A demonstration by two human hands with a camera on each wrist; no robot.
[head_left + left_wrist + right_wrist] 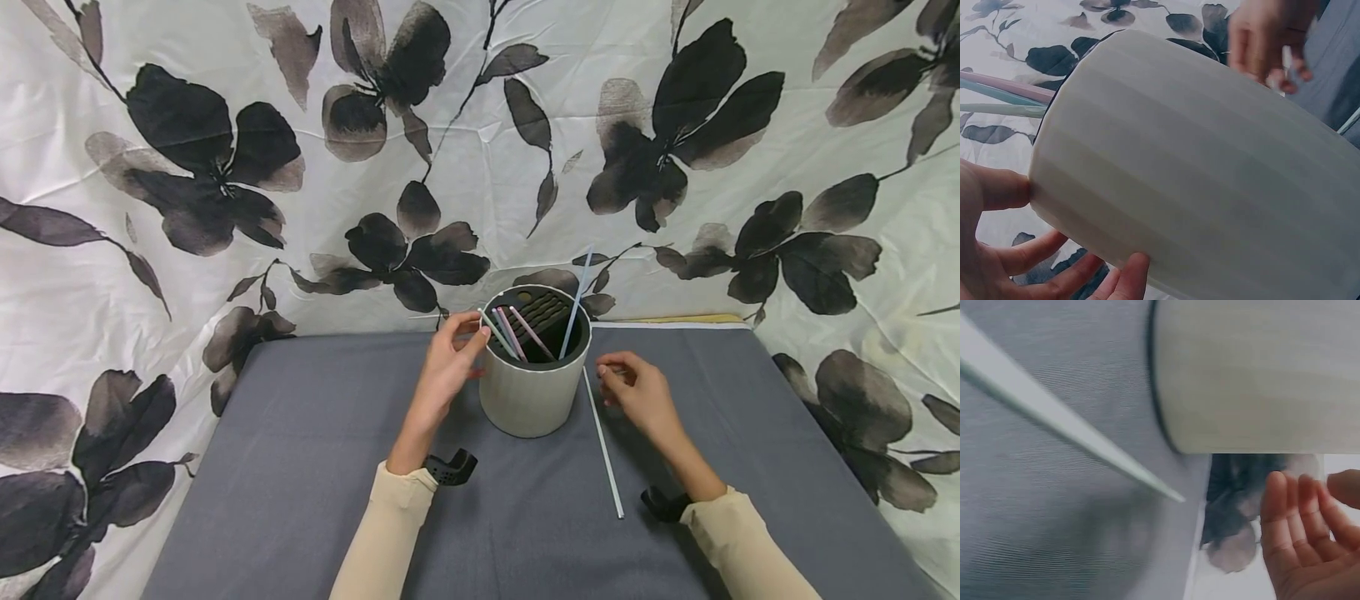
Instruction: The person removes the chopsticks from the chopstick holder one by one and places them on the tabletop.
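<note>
A white cylindrical holder (528, 404) with a dark inside and a slotted black insert (547, 312) stands upright on the cloth. Several pastel straws lean in it: a blue straw (576, 304) at the right, with pink and pale green ones at the left. My left hand (450, 358) holds its left side, thumb at the rim (1034, 181) and other fingers spread along the wall. To the right of the holder, my right hand (637, 387) hovers with fingers loosely bent and nothing in them. Between them, a pale straw (603, 454) lies on the cloth.
A grey cloth (300, 467) covers the table. Behind it hangs a white floral sheet (487, 167). A yellow strip (686, 318) shows along the back edge. Both wrists wear black bands (450, 468).
</note>
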